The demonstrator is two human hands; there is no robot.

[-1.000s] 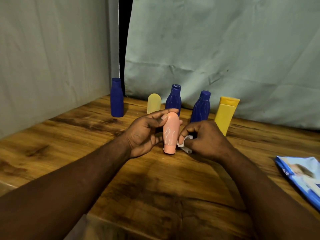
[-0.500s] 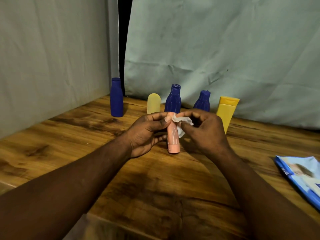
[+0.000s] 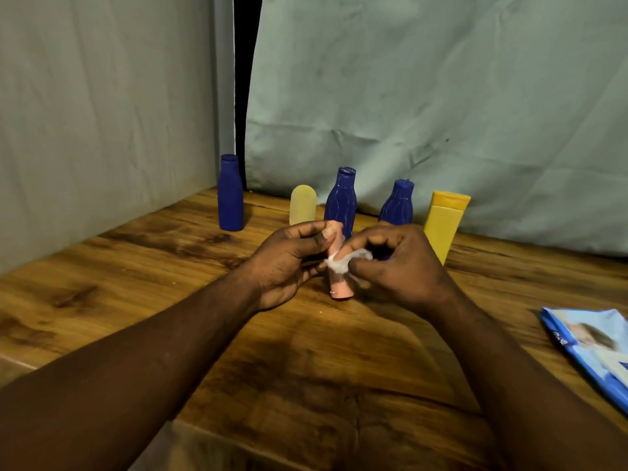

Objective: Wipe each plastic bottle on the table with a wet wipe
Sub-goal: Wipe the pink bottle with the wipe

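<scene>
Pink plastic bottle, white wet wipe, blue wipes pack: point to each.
pink plastic bottle (image 3: 341, 289): head view, lower body near base.
white wet wipe (image 3: 336, 266): head view, crumpled middle.
blue wipes pack (image 3: 588, 348): head view, printed top face.

The left hand (image 3: 285, 263) and right hand (image 3: 401, 266) are bare, both forearms (image 3: 153, 351) uncovered to the frame's edge.

Improvised indoor tabletop station, seemingly domestic: creased grey-green sheets (image 3: 441, 96) are hanging as backdrop behind and beside a wood-grain table (image 3: 136, 283), where toiletry bottles (image 3: 230, 195) are standing and a wipes pack (image 3: 591, 348) is lying.
</scene>
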